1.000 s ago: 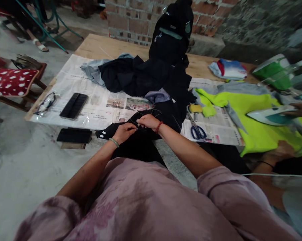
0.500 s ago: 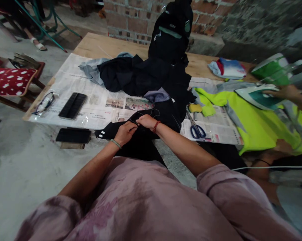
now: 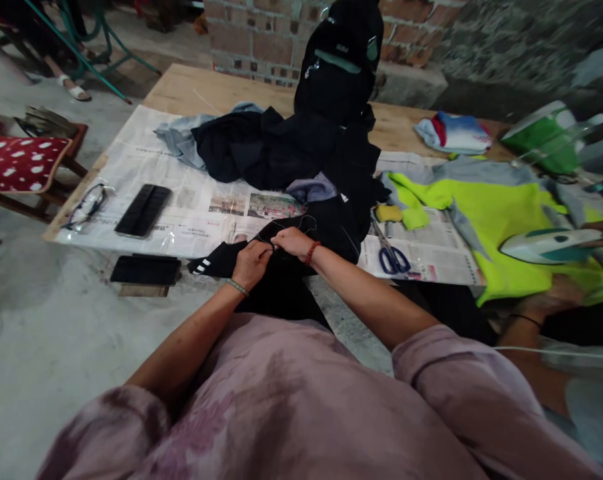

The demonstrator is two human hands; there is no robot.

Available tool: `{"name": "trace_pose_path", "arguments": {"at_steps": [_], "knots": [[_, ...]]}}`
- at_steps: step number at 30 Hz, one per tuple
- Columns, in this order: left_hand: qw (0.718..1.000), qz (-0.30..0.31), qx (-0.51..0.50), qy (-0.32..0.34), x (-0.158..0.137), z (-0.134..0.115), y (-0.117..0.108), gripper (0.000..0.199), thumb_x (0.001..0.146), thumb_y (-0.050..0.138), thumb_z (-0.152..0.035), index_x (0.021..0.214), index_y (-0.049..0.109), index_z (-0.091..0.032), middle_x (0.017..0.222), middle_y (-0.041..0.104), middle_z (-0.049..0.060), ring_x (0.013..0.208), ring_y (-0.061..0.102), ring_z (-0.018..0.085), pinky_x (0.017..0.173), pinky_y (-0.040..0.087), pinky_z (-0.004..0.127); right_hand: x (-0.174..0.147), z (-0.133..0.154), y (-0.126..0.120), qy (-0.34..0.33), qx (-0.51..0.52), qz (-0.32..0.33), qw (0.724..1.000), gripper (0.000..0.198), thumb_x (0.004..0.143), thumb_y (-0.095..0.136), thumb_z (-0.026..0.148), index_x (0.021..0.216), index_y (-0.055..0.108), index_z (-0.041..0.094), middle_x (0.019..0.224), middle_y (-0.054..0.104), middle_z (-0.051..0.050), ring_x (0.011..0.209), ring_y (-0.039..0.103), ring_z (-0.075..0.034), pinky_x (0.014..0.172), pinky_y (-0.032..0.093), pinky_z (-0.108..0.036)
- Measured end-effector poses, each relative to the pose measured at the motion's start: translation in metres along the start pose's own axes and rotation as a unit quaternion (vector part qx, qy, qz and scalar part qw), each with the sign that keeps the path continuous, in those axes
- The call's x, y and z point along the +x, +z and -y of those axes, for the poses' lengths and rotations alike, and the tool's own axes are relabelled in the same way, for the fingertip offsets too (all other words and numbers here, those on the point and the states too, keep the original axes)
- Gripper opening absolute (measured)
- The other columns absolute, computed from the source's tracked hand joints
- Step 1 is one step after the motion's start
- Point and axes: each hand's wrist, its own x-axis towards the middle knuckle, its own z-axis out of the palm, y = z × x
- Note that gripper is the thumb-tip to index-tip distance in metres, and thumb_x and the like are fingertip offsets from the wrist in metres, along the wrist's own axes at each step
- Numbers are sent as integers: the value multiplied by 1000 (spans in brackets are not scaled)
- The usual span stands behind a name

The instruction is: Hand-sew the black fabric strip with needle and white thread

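A black garment point(image 3: 326, 223) with white stripes at one end lies over the table's near edge and my lap. My left hand point(image 3: 252, 263) is closed on its edge, with a green bracelet at the wrist. Against its fingertips, my right hand point(image 3: 292, 242) is pinched shut; a red bead bracelet circles that wrist. Pale thread point(image 3: 309, 219) loops over the cloth beside the right hand. Whatever lies between the right fingertips is too small to make out. Blue-handled scissors point(image 3: 393, 259) rest to the right of the garment, near a yellow sponge-like piece point(image 3: 389, 213).
A co-worker's hand holds an iron point(image 3: 546, 245) on a neon yellow garment point(image 3: 496, 220) at right. A black backpack point(image 3: 339, 67) stands behind dark clothes point(image 3: 266, 147). At left are a phone point(image 3: 144, 210), eyeglasses point(image 3: 89, 205) and, lower down, another phone point(image 3: 145, 269).
The co-worker's iron has moved toward the near right over the neon garment. My two hands stay together at the black cloth, almost unmoved.
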Motion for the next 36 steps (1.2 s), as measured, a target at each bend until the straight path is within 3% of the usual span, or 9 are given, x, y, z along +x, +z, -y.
{"name": "trace_pose_path", "arguments": {"at_steps": [5, 10, 16, 21, 26, 36], "knots": [[999, 16, -25, -17, 7, 8, 0, 11, 77, 54, -15, 81, 64, -17, 80, 65, 3, 79, 59, 14, 76, 47, 27, -3, 1, 1, -8, -6, 14, 1000, 29, 75, 50, 31, 53, 53, 12, 47, 37, 6, 49, 32, -5, 47, 20, -20], [995, 22, -93, -11, 4, 0, -21, 16, 79, 53, -21, 93, 61, -18, 92, 63, 4, 71, 57, 11, 67, 48, 24, 0, -1, -1, 11, 15, 16, 1000, 28, 76, 50, 31, 55, 52, 13, 48, 37, 6, 49, 31, -5, 46, 20, -20], [996, 51, 6, 70, -8, -14, -28, 26, 68, 68, -39, 79, 62, -17, 105, 57, 10, 99, 54, 21, 87, 46, 34, -2, -1, -2, 20, 35, 9, 999, 24, 75, 51, 29, 60, 57, 12, 50, 41, 5, 50, 34, -5, 47, 23, -19], [998, 38, 29, 49, -9, -9, -16, 10, 77, 57, -24, 78, 65, -18, 98, 61, 7, 93, 57, 18, 85, 47, 33, -2, -1, -2, 20, 35, 10, 999, 25, 75, 50, 31, 62, 60, 12, 52, 45, 5, 53, 38, -6, 49, 26, -18], [999, 41, -23, 16, -5, -4, -18, 11, 77, 56, -21, 75, 67, -19, 87, 63, 4, 82, 60, 13, 79, 48, 27, -1, -3, -1, 19, 31, -1, 999, 24, 74, 50, 30, 63, 61, 12, 54, 48, 4, 53, 38, -6, 50, 26, -18], [997, 40, -57, 20, -4, -3, -18, 12, 77, 55, -20, 76, 66, -19, 88, 63, 4, 83, 59, 13, 79, 48, 27, -1, -3, -2, 8, 9, -10, 1000, 26, 74, 50, 32, 58, 57, 12, 52, 45, 4, 53, 38, -6, 50, 25, -19]]}}
